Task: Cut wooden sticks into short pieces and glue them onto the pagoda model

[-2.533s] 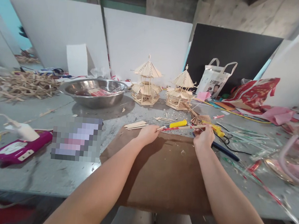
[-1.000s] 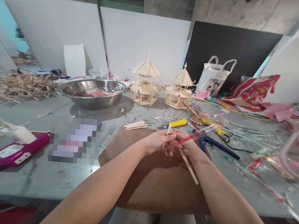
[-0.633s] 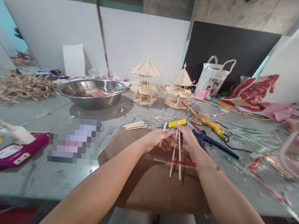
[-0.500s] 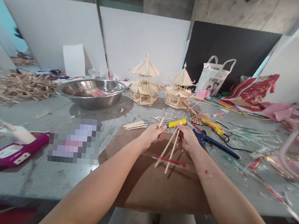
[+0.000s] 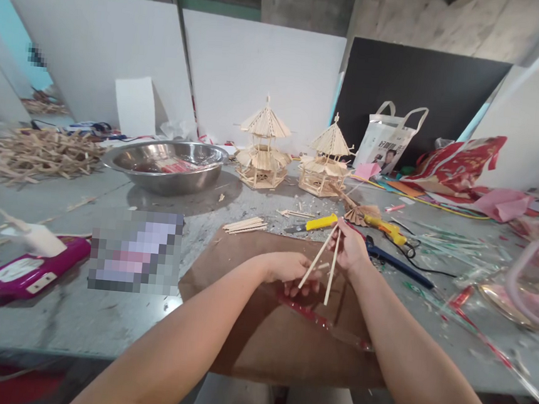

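Note:
My right hand (image 5: 349, 245) pinches two thin wooden sticks (image 5: 332, 267) near their upper ends; they spread downward in a narrow V. Lower and to the left, my left hand (image 5: 294, 273) has its fingers curled behind the lower part of the V. A short stick end (image 5: 323, 266) pokes out from those fingers, the rest hidden. Beneath both hands lies a brown board (image 5: 258, 327) with a clear and red plastic strip (image 5: 309, 313) across it. Several loose sticks (image 5: 245, 225) rest at its far left edge. A yellow-handled knife (image 5: 320, 222) lies just beyond my right hand.
Two stick pagoda models (image 5: 262, 157) stand at the back, beside a metal basin (image 5: 163, 174). A blue glue gun (image 5: 400, 265) and a yellow tool (image 5: 385, 228) lie right. A purple power strip (image 5: 32, 272) and a blurred flat object (image 5: 135, 253) lie left.
My left hand has come down and right, toward the lower ends of the V. My right hand has shifted slightly right with the two sticks. The plastic strip lies at a different slant.

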`<move>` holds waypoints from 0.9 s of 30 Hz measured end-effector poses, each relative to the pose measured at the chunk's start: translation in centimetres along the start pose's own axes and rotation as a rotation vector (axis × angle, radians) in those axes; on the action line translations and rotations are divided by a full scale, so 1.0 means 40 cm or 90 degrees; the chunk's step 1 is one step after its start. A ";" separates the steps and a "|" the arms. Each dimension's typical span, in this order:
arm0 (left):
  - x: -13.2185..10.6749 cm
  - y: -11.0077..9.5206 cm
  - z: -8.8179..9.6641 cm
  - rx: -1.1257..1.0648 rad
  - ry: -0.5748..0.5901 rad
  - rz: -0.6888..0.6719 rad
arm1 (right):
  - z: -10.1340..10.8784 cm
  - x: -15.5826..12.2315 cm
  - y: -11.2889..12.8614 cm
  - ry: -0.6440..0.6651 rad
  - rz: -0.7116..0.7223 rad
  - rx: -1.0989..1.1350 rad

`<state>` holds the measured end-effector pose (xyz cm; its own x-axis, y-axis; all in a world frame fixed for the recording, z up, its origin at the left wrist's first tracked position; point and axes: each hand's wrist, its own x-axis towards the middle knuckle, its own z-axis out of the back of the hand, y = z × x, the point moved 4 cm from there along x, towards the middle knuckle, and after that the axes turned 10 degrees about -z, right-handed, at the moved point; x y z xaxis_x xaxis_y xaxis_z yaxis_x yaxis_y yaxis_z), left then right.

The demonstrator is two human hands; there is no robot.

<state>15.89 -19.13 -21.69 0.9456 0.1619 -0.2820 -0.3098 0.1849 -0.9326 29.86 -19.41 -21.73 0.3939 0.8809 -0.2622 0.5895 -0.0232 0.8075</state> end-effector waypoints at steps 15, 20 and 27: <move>0.005 0.006 0.067 -0.120 -0.243 -0.042 | 0.005 -0.001 0.004 0.004 0.038 -0.001; 0.003 0.006 0.086 -0.109 -0.363 -0.046 | 0.004 -0.009 0.010 -0.018 0.047 0.000; 0.011 -0.001 0.072 0.010 -0.300 -0.137 | -0.015 -0.033 0.044 -0.018 0.178 -0.040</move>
<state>16.05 -16.28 -21.11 0.8417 0.5374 0.0517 -0.1180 0.2767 -0.9537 29.95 -20.34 -19.66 0.5551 0.8309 -0.0384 0.4104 -0.2334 0.8816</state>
